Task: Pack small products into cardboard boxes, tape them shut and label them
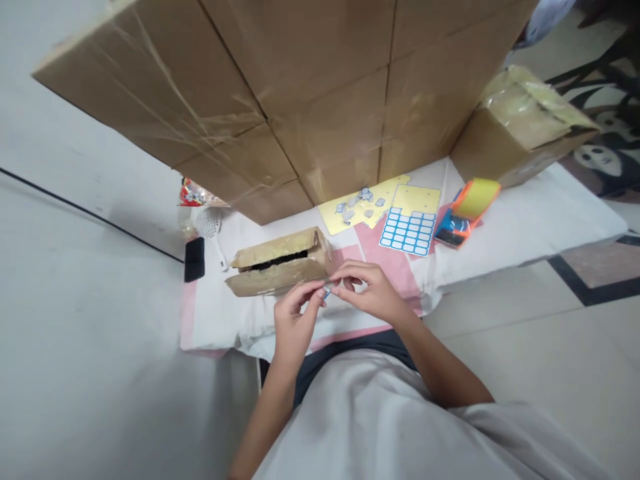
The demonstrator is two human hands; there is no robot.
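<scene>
small sticker: a tiny blue and white bit (327,293), in front of the tummy, at the tips of both hands; too small to tell which way its long side points.
left hand: finger and thumb of the left hand (296,313) pinch the sticker from its left.
right hand: the right hand (373,291) meets it from the right, tips close together; i cannot tell if they grip it too.
little box: the brown box (279,275) lies just past the hands, up and to the left, long side going left to right, right end a bit farther off.
nearer hand: the left one.
sticker sheet: the sheet (409,231) lies past the right hand.
</scene>
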